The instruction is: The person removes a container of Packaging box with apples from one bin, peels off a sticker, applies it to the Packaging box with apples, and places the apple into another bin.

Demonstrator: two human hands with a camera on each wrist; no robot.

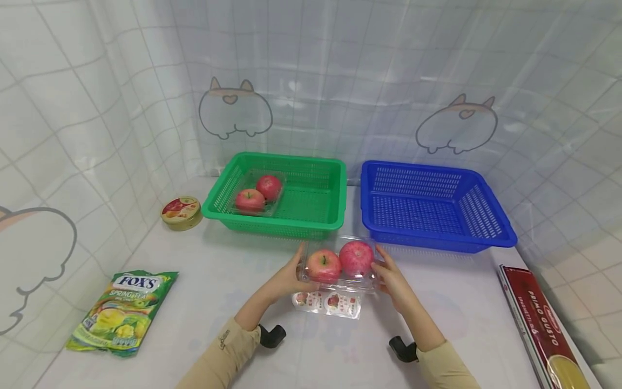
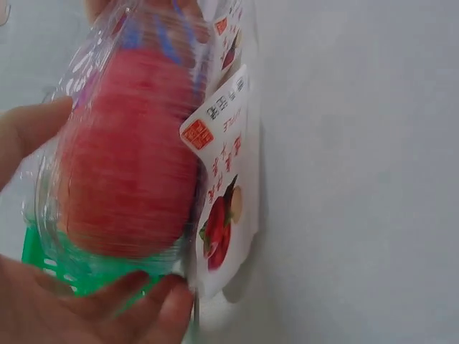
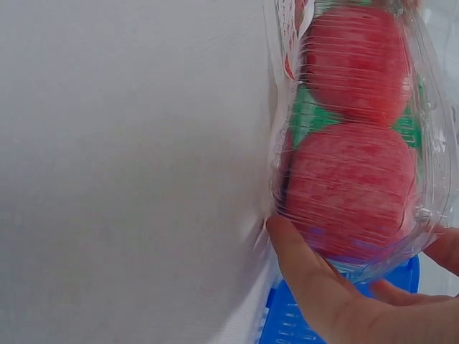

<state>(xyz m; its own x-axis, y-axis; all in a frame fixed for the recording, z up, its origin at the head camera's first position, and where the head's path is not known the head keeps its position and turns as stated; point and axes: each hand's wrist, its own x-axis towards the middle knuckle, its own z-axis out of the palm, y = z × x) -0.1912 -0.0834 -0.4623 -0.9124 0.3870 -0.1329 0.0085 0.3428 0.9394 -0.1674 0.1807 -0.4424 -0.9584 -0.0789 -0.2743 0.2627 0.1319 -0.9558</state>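
Note:
Both hands hold a clear plastic clamshell box (image 1: 346,282) by its two ends, left hand (image 1: 286,280) on one side and right hand (image 1: 394,283) on the other. Inside it sit two red apples, a yellowish-red one (image 1: 324,266) and a pinker one (image 1: 357,258). A white label sheet with apple pictures (image 1: 335,304) shows along the box's near edge. The left wrist view has the label (image 2: 226,208) against the box, with thumb and fingers around the end. In the right wrist view a finger (image 3: 297,258) touches the box's lower corner.
Behind the box stand a green basket (image 1: 291,224), holding another clear box of two apples (image 1: 250,201), and a blue basket (image 1: 437,237). A round tin (image 1: 181,213) and a green FOX'S candy bag (image 1: 123,313) lie left. A red spaghetti box (image 1: 541,324) lies right.

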